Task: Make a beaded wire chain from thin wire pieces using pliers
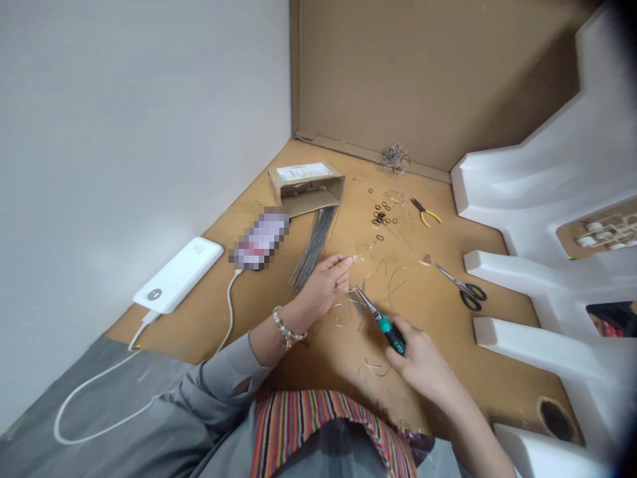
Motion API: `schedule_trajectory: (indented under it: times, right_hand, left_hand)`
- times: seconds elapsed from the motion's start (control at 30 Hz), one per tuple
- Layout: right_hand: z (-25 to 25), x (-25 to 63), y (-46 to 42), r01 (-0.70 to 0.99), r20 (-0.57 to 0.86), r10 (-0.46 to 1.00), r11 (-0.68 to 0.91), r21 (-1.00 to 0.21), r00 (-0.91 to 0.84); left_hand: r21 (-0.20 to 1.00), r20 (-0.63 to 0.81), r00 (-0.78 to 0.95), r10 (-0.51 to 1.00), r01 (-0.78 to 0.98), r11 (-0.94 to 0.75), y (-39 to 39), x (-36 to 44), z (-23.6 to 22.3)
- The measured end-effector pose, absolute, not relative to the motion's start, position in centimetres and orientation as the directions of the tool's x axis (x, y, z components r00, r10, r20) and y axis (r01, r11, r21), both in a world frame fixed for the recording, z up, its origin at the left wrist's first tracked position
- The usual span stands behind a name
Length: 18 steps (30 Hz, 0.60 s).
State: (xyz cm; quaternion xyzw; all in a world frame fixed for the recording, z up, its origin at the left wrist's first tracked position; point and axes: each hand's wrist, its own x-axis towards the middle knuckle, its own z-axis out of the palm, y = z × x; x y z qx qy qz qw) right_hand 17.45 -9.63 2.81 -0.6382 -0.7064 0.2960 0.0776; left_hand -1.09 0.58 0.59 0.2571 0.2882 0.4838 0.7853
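Observation:
My left hand (332, 279) is pinched, thumb against forefinger, on a small shiny wire piece (357, 259) whose exact shape is too small to make out. My right hand (415, 358) is wrapped round the green and black handles of long-nose pliers (385, 325). The pliers' narrow tips point up and left, just below my left fingers, close to a short thin wire. Whether the jaws grip that wire I cannot tell. Beside my left hand lies a bundle of straight grey wires (314, 249), reaching out from an open cardboard box (311, 199).
Black rings (381, 218) and cut wire bits lie across the table (448, 358). Yellow-handled pliers (425, 211), black scissors (462, 287) and a wire tangle (395, 159) lie beyond. A phone (261, 239) and white power bank (179, 275) sit left; white foam (522, 265) stands right.

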Motion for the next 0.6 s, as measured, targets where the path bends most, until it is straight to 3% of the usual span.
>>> schedule_trajectory:
  times: [0.17,0.33,0.43,0.6]
  right_hand:
    - [3.0,18.3,-8.7,0.703,-0.286,0.918,-0.011,-0.711,-0.275]
    - [2.9,18.6,-8.6,0.687,-0.299,0.91,-0.023,-0.727,-0.286]
    - [2.9,18.6,-8.6,0.705,-0.31,0.907,-0.019,-0.709,-0.287]
    - [3.1,18.7,-8.6,0.719,-0.305,0.907,-0.004,-0.695,-0.29]
  left_hand:
    - [0.501,-0.283,0.557,0.781,-0.608,0.615,1.1,-1.6,0.4]
    - [0.334,-0.345,0.645,0.681,-0.594,0.732,1.5,-1.8,-0.5]
    - [0.339,-0.357,0.639,0.682,-0.591,0.732,1.5,-1.8,-0.7]
    - [0.498,-0.316,0.544,0.777,-0.602,0.624,1.3,-1.7,-0.5]
